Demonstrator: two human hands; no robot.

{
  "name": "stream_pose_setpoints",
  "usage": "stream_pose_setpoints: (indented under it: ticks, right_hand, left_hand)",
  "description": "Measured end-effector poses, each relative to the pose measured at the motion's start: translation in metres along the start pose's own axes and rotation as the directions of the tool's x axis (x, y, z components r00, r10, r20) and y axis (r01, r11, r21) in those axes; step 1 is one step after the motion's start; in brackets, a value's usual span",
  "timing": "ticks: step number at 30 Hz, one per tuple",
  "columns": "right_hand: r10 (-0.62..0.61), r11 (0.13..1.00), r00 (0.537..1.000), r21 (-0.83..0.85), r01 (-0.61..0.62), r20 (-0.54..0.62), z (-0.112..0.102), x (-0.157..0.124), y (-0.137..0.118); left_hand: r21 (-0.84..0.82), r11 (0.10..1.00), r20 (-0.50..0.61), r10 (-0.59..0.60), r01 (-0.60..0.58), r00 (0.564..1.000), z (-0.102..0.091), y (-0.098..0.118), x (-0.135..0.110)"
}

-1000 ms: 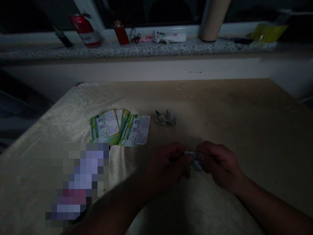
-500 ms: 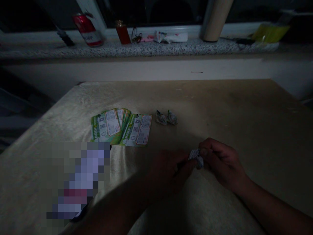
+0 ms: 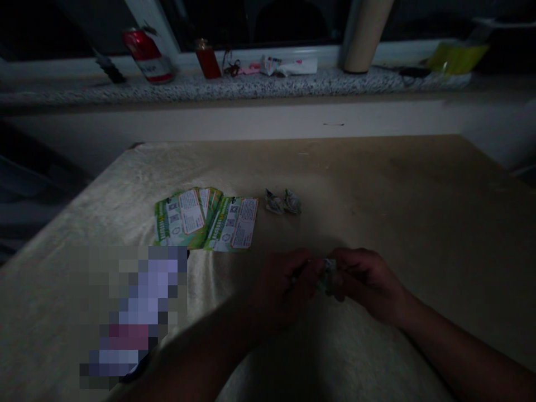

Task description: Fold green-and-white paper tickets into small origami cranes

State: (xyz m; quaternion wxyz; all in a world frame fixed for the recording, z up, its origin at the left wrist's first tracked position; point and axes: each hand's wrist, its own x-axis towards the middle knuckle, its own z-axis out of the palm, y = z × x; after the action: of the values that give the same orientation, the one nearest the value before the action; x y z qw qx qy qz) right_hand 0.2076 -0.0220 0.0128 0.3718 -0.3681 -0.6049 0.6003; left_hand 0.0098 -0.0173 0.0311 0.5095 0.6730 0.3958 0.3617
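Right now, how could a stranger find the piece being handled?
At the table, right of the cards and nearer the viewer, are the left grip and right grip. Between them is a greenish piece; unlike the two crumpled pieces beyond, it is held.

We look through one camera worn on the head, facing forward and down across the table (image 3: 402, 190). The left hand (image 3: 288, 287) and the right hand (image 3: 371, 287) sit close below us, a little right of the middle, while the windowsill (image 3: 251, 87) and the window (image 3: 301, 22) stand farther off, along the top edge of our view.
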Motion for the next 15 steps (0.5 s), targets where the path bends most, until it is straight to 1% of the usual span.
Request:
stream_pose_setpoints:
  ticks: [2, 4, 7, 9, 11, 12, 13, 15]
  right_hand:
    - [0.024, 1.0, 0.999, -0.004, -0.024, 0.036, 0.001, 0.0, -0.002]
    - [0.023, 1.0, 0.998, 0.018, -0.024, 0.058, 0.001, -0.001, -0.004]
    - [-0.004, 0.999, 0.996, 0.05, 0.0, 0.084, 0.0, -0.002, -0.007]
    - [-0.017, 0.998, 0.993, 0.067, 0.009, 0.115, -0.002, -0.002, -0.009]
    - [-0.023, 0.996, 0.99, 0.087, 0.011, 0.138, -0.003, -0.002, -0.01]
    - [-0.024, 0.996, 0.99, 0.091, 0.012, 0.14, -0.003, -0.002, -0.01]
    - [-0.03, 0.996, 0.99, 0.088, 0.018, 0.138, -0.003, -0.002, -0.01]
    - [-0.051, 0.997, 0.99, 0.059, 0.044, 0.13, -0.004, -0.002, -0.01]
  left_hand:
    - [-0.061, 0.998, 0.008, -0.018, 0.019, 1.0, 0.001, 0.0, -0.001]
    - [-0.192, 0.978, 0.023, -0.083, 0.086, 0.996, 0.005, 0.0, -0.001]
    - [-0.43, 0.884, 0.053, -0.179, 0.185, 0.982, 0.012, -0.002, 0.001]
    - [-0.535, 0.807, 0.086, -0.242, 0.25, 0.966, 0.016, -0.003, 0.002]
    - [-0.573, 0.757, 0.13, -0.294, 0.313, 0.947, 0.017, -0.005, 0.004]
    - [-0.571, 0.752, 0.144, -0.303, 0.329, 0.942, 0.017, -0.005, 0.004]
    - [-0.56, 0.758, 0.156, -0.301, 0.335, 0.941, 0.015, -0.006, 0.004]
    - [-0.516, 0.797, 0.155, -0.272, 0.313, 0.95, 0.01, -0.006, 0.004]
